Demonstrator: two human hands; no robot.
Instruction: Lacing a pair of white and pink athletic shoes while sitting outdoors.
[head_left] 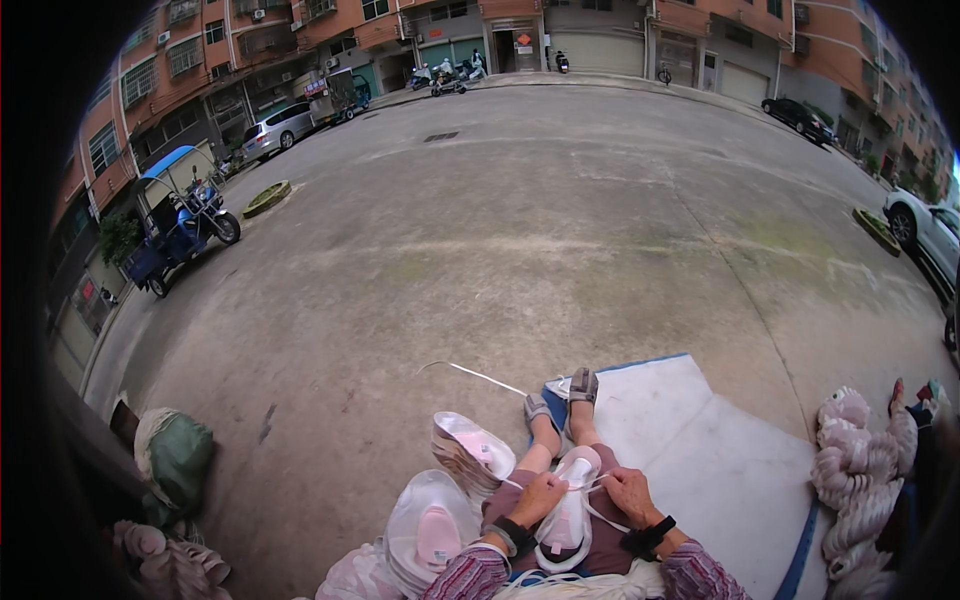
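Note:
A white and pink shoe upper (562,530) lies lengthwise on my lap, its toe pointing away from me. My left hand (538,499) is closed at its left side, pinching a white shoelace (578,487) that crosses the upper. On the other side my right hand (630,494) has its fingers pressed together on the same lace, and a loose end hangs below it. Left of my legs stands a stack of nested uppers (468,440), with another stack (432,525) nearer me. Bundled white laces (600,584) rest against my lap.
A white marbled sheet (690,435) with blue edges lies right of my feet. One long lace (485,378) trails on the concrete. Tied bundles of uppers (850,470) sit at far right, beside another person's foot. A green sack (178,455) stands left; a blue three-wheeler (180,225) is parked beyond.

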